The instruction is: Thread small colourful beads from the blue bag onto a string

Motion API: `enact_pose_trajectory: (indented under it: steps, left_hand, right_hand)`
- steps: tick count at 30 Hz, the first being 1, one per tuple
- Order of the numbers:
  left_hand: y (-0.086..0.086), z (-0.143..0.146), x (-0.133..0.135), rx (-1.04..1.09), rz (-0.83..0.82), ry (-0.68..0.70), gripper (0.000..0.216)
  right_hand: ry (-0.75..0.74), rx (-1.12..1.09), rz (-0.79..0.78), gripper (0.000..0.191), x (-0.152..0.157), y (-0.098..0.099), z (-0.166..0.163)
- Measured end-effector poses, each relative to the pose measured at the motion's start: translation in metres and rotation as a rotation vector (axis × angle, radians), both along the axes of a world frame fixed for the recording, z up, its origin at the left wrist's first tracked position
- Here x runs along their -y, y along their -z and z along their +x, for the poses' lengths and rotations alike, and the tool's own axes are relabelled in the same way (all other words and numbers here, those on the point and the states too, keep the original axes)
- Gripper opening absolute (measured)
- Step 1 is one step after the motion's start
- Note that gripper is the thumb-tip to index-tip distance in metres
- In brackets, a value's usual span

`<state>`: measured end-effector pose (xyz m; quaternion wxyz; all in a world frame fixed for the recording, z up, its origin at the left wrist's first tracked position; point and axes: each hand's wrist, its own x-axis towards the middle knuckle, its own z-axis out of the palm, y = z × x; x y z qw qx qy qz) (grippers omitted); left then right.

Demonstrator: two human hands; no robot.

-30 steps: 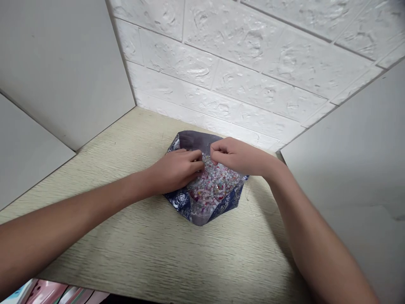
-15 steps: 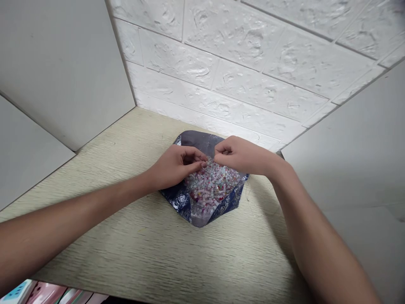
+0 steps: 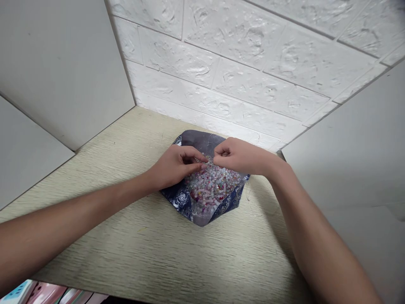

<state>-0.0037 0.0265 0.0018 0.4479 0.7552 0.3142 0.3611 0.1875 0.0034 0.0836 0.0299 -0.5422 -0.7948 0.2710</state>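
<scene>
A heap of small glassy beads (image 3: 212, 190) lies spread in a single loose mound, a jumble of clear, white and pale pink with scattered flecks of red and amber. Individual shapes are too small to tell apart, though a few pink ones look slightly elongated. The beads sit in the middle of an opened cloth pouch (image 3: 180, 199), laid flat with its edges folded outward into a rough diamond. Its outer fabric is navy with a white rose print, and a smooth grey lining (image 3: 198, 139) shows along the far edge and at the near corner. The pouch rests on a pale wood-grain worktop (image 3: 126, 236), away from its edges.
</scene>
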Motion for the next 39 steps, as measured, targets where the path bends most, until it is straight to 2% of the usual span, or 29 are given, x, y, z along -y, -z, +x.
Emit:
enact_pose_trajectory:
  steps: [4,16,25,39]
  left_hand:
    - [-0.001,0.0,-0.001,0.031,0.078,0.024,0.011]
    - [-0.003,-0.002,0.001,0.112,0.049,0.01,0.013]
    - [-0.005,-0.003,0.0,0.138,0.085,0.023,0.014]
    - [-0.006,-0.004,0.003,0.12,0.142,0.031,0.01]
  right_hand:
    - [0.002,-0.013,-0.005,0.028,0.001,-0.001,-0.001]
    - [-0.014,-0.11,0.05,0.015,0.003,-0.007,0.002]
    - [-0.012,-0.152,0.037,0.024,0.006,-0.008,-0.002]
    - [-0.074,-0.225,-0.012,0.027,0.007,-0.009,-0.001]
